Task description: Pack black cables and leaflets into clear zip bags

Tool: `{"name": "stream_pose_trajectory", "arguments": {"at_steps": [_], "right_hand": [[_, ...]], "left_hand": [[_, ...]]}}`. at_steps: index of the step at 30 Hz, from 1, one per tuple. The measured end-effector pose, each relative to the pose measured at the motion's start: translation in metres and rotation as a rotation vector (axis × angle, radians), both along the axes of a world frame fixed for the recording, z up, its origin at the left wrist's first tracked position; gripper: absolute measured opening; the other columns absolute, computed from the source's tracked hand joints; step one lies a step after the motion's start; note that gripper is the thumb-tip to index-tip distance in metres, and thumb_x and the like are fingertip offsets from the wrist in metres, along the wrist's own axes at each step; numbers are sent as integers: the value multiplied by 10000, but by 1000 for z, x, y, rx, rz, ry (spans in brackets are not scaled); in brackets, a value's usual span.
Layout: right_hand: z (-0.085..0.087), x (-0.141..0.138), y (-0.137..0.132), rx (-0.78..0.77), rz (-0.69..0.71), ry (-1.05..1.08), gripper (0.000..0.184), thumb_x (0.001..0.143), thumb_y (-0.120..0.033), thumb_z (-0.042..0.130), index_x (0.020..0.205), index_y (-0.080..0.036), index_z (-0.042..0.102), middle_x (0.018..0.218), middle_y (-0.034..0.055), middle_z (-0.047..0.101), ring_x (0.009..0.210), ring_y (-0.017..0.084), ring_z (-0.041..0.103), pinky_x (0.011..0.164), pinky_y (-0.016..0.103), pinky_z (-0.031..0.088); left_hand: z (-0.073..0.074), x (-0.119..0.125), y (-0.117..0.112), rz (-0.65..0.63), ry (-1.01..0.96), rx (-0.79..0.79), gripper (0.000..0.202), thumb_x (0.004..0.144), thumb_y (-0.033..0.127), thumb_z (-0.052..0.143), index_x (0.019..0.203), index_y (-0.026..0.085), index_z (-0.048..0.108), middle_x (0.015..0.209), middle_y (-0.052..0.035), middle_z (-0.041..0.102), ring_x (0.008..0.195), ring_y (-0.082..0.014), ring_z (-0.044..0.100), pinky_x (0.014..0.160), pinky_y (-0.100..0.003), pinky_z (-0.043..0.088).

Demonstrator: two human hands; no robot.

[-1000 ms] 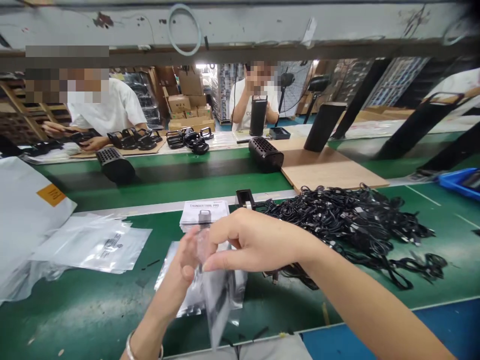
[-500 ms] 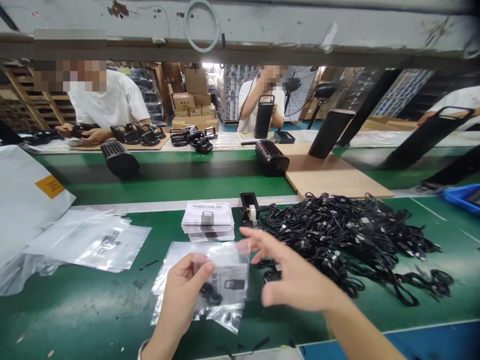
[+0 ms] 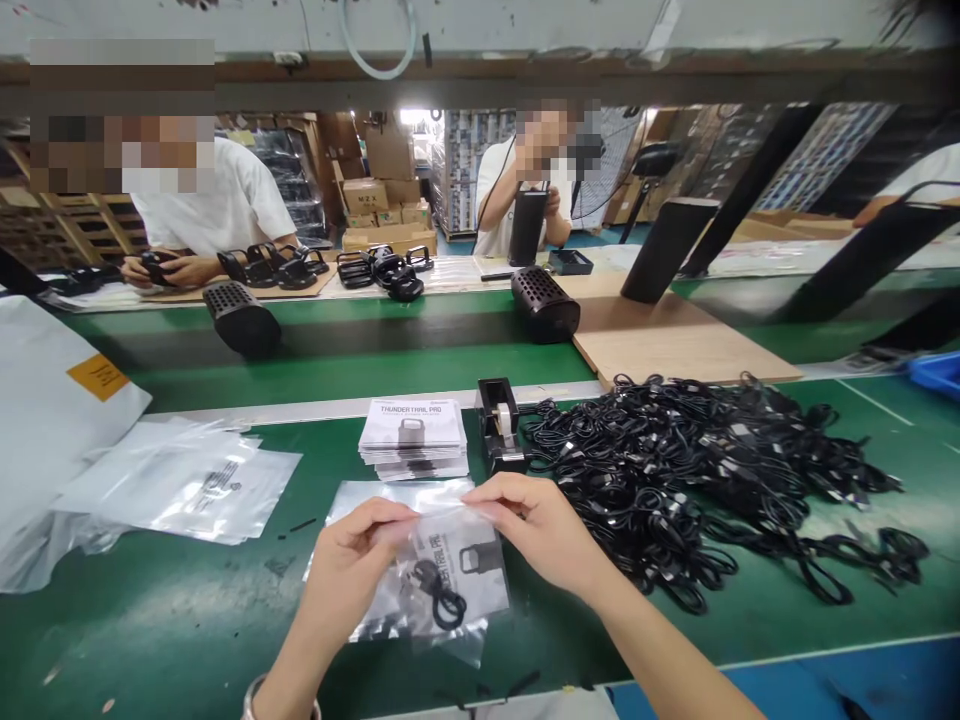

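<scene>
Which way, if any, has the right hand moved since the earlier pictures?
Yes: the right hand came leftward, in front of the tape dispenser, and now pinches the clear bag.

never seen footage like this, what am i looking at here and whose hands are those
There is no machine here. The one picture comes from a camera worn on a person's head, looking forward and down, so the two bare hands at the bottom are that person's own. The left hand and right hand both pinch the top edge of a clear bag, which holds a coiled black cable and a printed leaflet. On the green table lie a stack of leaflets, a tape dispenser, a big pile of black cables and flat empty bags at the left. Beyond, a belt carries black perforated cylinders, and other people in white shirts work on the far side.
</scene>
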State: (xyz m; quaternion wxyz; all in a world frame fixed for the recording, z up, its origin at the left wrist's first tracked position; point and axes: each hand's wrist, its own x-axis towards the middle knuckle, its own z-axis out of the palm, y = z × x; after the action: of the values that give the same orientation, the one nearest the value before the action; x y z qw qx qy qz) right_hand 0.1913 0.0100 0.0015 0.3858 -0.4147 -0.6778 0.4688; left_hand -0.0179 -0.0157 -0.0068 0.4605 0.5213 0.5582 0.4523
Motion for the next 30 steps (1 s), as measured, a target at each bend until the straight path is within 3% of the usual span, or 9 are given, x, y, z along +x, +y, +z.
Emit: {"name": "stream_pose_trajectory", "arguments": {"at_steps": [2, 6, 9, 13, 16, 19, 22, 27, 30], "right_hand": [[-3, 5, 4, 108, 23, -51, 271, 771, -64, 483, 846, -218, 692, 847, 4, 683, 794, 135, 612, 728, 237, 457], [-10, 10, 7, 216, 54, -46, 339, 733, -3, 445, 817, -215, 696, 863, 6, 693, 819, 133, 624, 762, 252, 475], [-9, 9, 4, 248, 62, -66, 313, 750, -29, 439, 798, -213, 688, 889, 13, 690, 850, 141, 618, 783, 267, 470], [-2, 14, 6, 213, -315, -192, 207, 839, -218, 442, 954, -200, 613, 960, 56, 625, 744, 153, 586, 678, 284, 462], [0, 20, 21, 94, -564, -306, 233, 816, -374, 484, 824, -189, 626, 889, 61, 591, 643, 155, 542, 693, 332, 429], [-4, 20, 36, -39, -518, -252, 241, 730, -405, 583, 650, -181, 624, 722, 38, 590, 684, 191, 552, 712, 354, 425], [-10, 13, 37, -104, -486, -142, 276, 773, -429, 518, 704, -174, 595, 661, 8, 582, 596, 156, 561, 614, 317, 471], [-31, 4, 18, -74, -486, 51, 249, 788, -391, 521, 708, -161, 572, 1033, 75, 528, 860, 165, 581, 781, 315, 475], [-42, 4, 7, -31, -505, -83, 211, 764, -291, 556, 600, -158, 553, 1053, 106, 460, 938, 207, 539, 815, 344, 448]], "left_hand": [[2, -2, 1, 15, -32, 2, 96, 658, 297, 678, 656, 203, 662, 766, -37, 656, 772, -190, 588, 706, -266, 443], [3, 7, -2, 74, -359, -138, 429, 679, 534, 578, 987, 235, 585, 970, -69, 660, 917, -245, 587, 736, -320, 447], [-4, 22, -5, 59, -241, -241, 486, 585, 517, 681, 930, 182, 609, 786, -51, 679, 705, -197, 602, 586, -257, 432], [-12, 37, -11, 152, -196, -313, 300, 547, 393, 749, 689, 153, 636, 590, 13, 625, 540, -128, 542, 524, -222, 399], [-12, 40, -14, 262, -272, -296, 328, 500, 356, 778, 705, 150, 624, 595, 18, 631, 547, -120, 555, 539, -214, 416], [-9, 41, -13, 311, -352, -256, 419, 512, 338, 775, 848, 172, 587, 612, 24, 648, 534, -109, 566, 514, -194, 420], [-9, 40, -11, 345, -408, -204, 500, 538, 317, 768, 966, 202, 535, 649, 39, 646, 578, -98, 579, 534, -175, 425], [-19, 36, -6, 346, -451, -174, 526, 558, 289, 765, 1015, 202, 521, 695, 44, 615, 640, -99, 582, 603, -188, 446], [-24, 34, -3, 334, -437, -146, 493, 578, 276, 757, 1006, 214, 520, 703, 54, 587, 657, -98, 574, 629, -194, 454]]}}
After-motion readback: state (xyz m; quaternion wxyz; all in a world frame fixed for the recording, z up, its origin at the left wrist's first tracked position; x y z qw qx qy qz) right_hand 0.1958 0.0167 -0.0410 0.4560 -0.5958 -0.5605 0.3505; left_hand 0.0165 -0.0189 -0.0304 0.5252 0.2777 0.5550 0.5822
